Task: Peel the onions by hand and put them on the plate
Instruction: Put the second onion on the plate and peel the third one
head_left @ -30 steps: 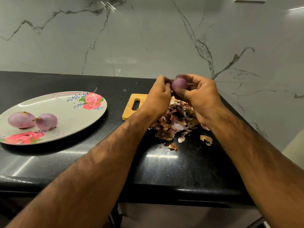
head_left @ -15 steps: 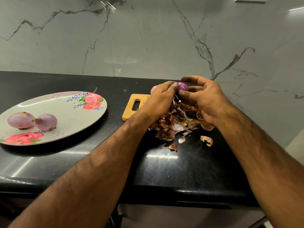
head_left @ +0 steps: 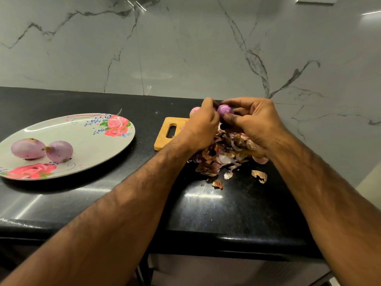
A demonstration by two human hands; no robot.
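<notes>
A small purple onion (head_left: 225,110) is held above the wooden cutting board (head_left: 165,133). My right hand (head_left: 255,122) grips it from the right, thumb below it. My left hand (head_left: 203,125) pinches at its left side with the fingertips. A heap of brown and purple onion skins (head_left: 224,153) covers the board under both hands. Two peeled onions (head_left: 27,149) (head_left: 59,151) lie on the left part of the oval floral plate (head_left: 86,145). Another pale onion (head_left: 194,111) peeks out behind my left hand, and one more (head_left: 260,160) shows under my right wrist.
Loose skin scraps (head_left: 259,176) lie on the black counter (head_left: 226,207) in front of the heap. The counter's front edge runs across the lower view. A marble wall (head_left: 185,48) stands behind, and the counter ends at the right beyond my right arm.
Both hands rose slightly with the onion and turned it; more of its purple surface now shows between the fingertips. The plate and its two onions stayed put.
</notes>
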